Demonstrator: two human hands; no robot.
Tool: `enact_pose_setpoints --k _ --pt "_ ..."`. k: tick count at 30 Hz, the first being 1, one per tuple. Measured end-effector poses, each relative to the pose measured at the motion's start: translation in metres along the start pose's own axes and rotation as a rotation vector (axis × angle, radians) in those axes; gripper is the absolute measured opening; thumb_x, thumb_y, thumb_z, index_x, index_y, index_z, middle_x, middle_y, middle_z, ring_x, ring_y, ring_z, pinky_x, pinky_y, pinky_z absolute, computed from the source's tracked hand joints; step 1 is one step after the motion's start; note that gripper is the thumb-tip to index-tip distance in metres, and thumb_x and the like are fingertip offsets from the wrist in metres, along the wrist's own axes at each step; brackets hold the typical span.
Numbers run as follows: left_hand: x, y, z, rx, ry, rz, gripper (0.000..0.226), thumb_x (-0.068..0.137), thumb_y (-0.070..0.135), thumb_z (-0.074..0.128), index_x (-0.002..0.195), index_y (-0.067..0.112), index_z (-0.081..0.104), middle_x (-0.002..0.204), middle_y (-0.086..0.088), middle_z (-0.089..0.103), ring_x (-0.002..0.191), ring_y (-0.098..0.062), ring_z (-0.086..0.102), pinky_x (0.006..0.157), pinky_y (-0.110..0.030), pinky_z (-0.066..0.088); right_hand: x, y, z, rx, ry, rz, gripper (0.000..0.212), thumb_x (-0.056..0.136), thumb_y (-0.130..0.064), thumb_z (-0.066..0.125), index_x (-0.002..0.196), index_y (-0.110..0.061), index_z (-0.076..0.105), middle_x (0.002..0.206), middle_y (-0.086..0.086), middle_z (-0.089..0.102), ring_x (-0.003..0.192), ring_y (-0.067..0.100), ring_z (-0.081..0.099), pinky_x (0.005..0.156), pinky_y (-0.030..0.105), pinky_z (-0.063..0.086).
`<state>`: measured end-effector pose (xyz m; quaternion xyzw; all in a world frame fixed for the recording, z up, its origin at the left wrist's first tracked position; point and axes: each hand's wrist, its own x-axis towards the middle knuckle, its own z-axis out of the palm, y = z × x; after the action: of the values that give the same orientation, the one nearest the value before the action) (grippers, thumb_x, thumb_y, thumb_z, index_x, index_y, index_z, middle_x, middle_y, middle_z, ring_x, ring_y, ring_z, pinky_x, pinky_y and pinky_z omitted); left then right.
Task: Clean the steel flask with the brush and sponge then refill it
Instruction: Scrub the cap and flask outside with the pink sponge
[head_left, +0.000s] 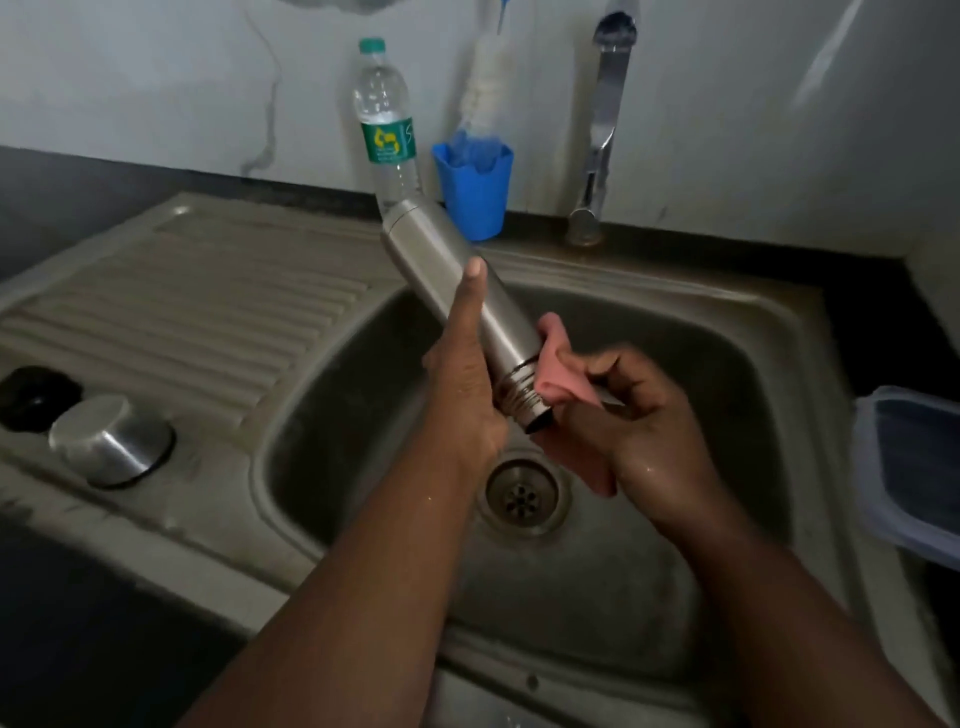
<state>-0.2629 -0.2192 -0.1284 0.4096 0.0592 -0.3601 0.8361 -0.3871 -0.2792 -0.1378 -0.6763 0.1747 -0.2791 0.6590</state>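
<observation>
Mid-clean, sponge stage. Left hand (462, 384) grasps the steel flask (457, 291) mid-body, held tilted over the sink (675, 519), base up and away, open threaded mouth down toward the person. Right hand (639, 415) pinches the pink sponge (556, 379) against the neck, just below the left grip. Cap is off; no water seen running from the tap (602, 130). Whether the brush pass is done cannot be told. Rinse, refill and capping look still to do.

Count: one flask, one sponge, one bottle brush (483, 88) standing in one blue cup (475, 192) beyond the grip, one plastic water bottle (387, 124), one steel cap (111, 439) and one black lid (36, 397) on the drainboard left of the grip.
</observation>
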Motion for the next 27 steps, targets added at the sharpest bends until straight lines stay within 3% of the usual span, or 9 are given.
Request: enact_pose_setpoints --k 3,7,11,14,17,19,22,24,27 --pt "0.004 -0.002 -0.003 0.054 -0.026 -0.003 0.084 0.049 0.045 0.090 0.117 0.006 0.059 0.114 -0.023 0.070 0.096 -0.038 0.072 0.092 -0.059 0.054 0.001 0.001 0.003 -0.008 0.035 -0.014 0.013 0.084 0.010 0.062 0.090 -0.001 0.063 0.088 -0.002 0.070 0.068 0.004 0.066 0.056 0.020 0.051" --pt "0.008 -0.001 -0.003 -0.063 -0.142 -0.089 0.048 0.083 0.037 0.072 0.112 0.002 0.055 0.091 -0.014 0.065 0.080 -0.024 0.067 0.087 -0.044 0.054 0.002 -0.006 0.005 0.245 0.117 0.038 0.004 0.087 0.009 0.056 0.085 0.006 0.058 0.093 0.011 0.071 0.081 0.010 0.068 0.058 0.020 0.055" --pt "0.011 -0.006 -0.004 -0.095 -0.170 -0.073 0.042 0.086 0.043 0.061 0.099 0.004 0.056 0.076 -0.012 0.059 0.069 -0.022 0.060 0.076 -0.037 0.049 0.002 -0.005 0.018 0.390 0.119 0.013 0.013 0.089 0.010 0.053 0.080 0.001 0.053 0.104 0.014 0.072 0.109 0.015 0.066 0.085 0.028 0.055" --pt "0.009 -0.003 -0.001 -0.021 -0.121 0.060 0.064 0.074 0.054 0.073 0.110 0.002 0.062 0.087 -0.016 0.068 0.075 -0.028 0.069 0.080 -0.042 0.057 0.001 0.000 0.022 0.232 0.152 -0.099 0.013 0.091 0.001 0.059 0.079 0.003 0.053 0.092 0.006 0.074 0.089 0.015 0.071 0.072 0.037 0.057" --pt "0.011 -0.004 0.003 0.067 -0.059 0.237 0.104 0.043 0.070 0.086 0.124 0.008 0.063 0.112 -0.015 0.073 0.097 -0.032 0.073 0.088 -0.053 0.058 0.002 0.008 0.018 -0.210 0.207 -0.363 0.009 0.081 -0.017 0.058 0.079 -0.026 0.061 0.083 0.001 0.068 0.075 0.023 0.064 0.063 0.040 0.053" --pt "0.014 -0.003 0.001 0.093 -0.006 0.316 0.094 0.048 0.063 0.086 0.122 0.010 0.064 0.114 -0.014 0.073 0.099 -0.030 0.073 0.088 -0.053 0.058 0.002 0.009 0.016 -0.341 0.198 -0.440 0.015 0.076 -0.025 0.056 0.083 -0.037 0.060 0.084 -0.008 0.066 0.073 0.016 0.062 0.067 0.037 0.051" --pt "0.016 0.001 -0.001 0.062 -0.069 0.266 0.071 0.063 0.047 0.080 0.121 0.008 0.066 0.113 -0.017 0.073 0.092 -0.030 0.073 0.073 -0.044 0.062 0.002 0.008 0.019 -0.392 0.182 -0.391 0.011 0.075 -0.024 0.058 0.084 -0.030 0.059 0.085 -0.010 0.066 0.071 0.015 0.062 0.065 0.040 0.053" --pt "0.013 0.003 -0.003 0.011 -0.167 0.178 0.061 0.071 0.045 0.069 0.115 0.002 0.064 0.096 -0.017 0.072 0.082 -0.031 0.071 0.078 -0.043 0.059 0.001 0.006 0.024 -0.220 0.186 -0.276 0.004 0.080 -0.017 0.060 0.080 -0.020 0.058 0.090 -0.002 0.070 0.083 0.028 0.067 0.066 0.054 0.056" --pt "0.011 0.001 -0.002 -0.048 -0.247 0.101 0.053 0.084 0.053 0.059 0.097 0.002 0.054 0.063 -0.014 0.057 0.058 -0.027 0.060 0.070 -0.038 0.052 0.003 0.001 0.026 0.074 0.193 -0.102 0.015 0.090 0.000 0.060 0.078 -0.002 0.052 0.105 0.004 0.073 0.102 0.024 0.068 0.068 0.069 0.051"
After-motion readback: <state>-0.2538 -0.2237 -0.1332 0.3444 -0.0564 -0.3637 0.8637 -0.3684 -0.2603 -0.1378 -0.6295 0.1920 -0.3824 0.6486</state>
